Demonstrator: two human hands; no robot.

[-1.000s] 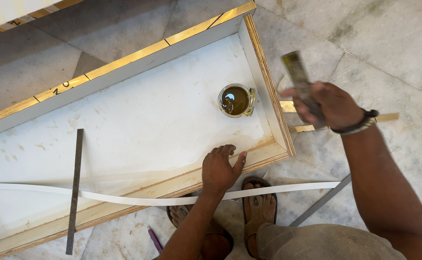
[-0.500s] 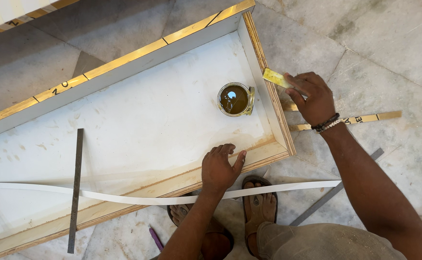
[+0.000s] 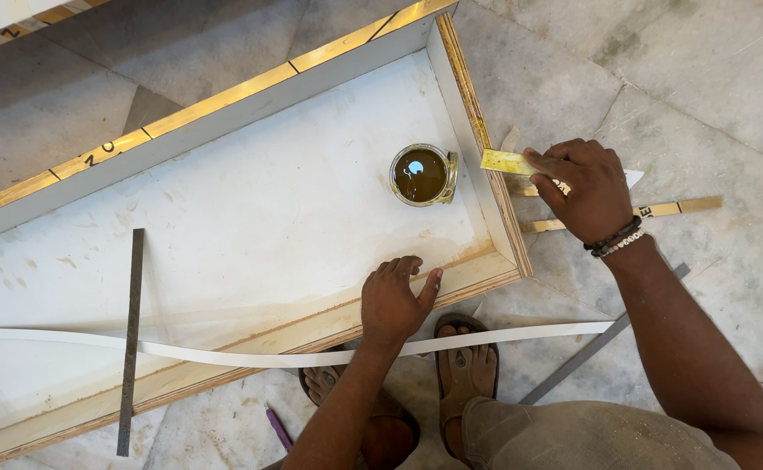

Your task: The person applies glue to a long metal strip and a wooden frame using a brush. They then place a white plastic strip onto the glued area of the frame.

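At panel's right edge, right hand [image 3: 583, 187] pinched thin yellow glue scraper [image 3: 507, 162] by its end, light, stiff-ish; left hand [image 3: 394, 300] lay open on panel [image 3: 251, 209] near glue tin [image 3: 422, 174].

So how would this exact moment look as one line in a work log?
left hand: flat on wooden frame edge | right hand: holding yellow strip over frame end | open tin of brown liquid: inside white tray

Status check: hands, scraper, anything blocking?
Right hand grips yellowish scraper over frame edge. Left hand flat on frame's near rail. Open glue tin close by, nothing blocking.
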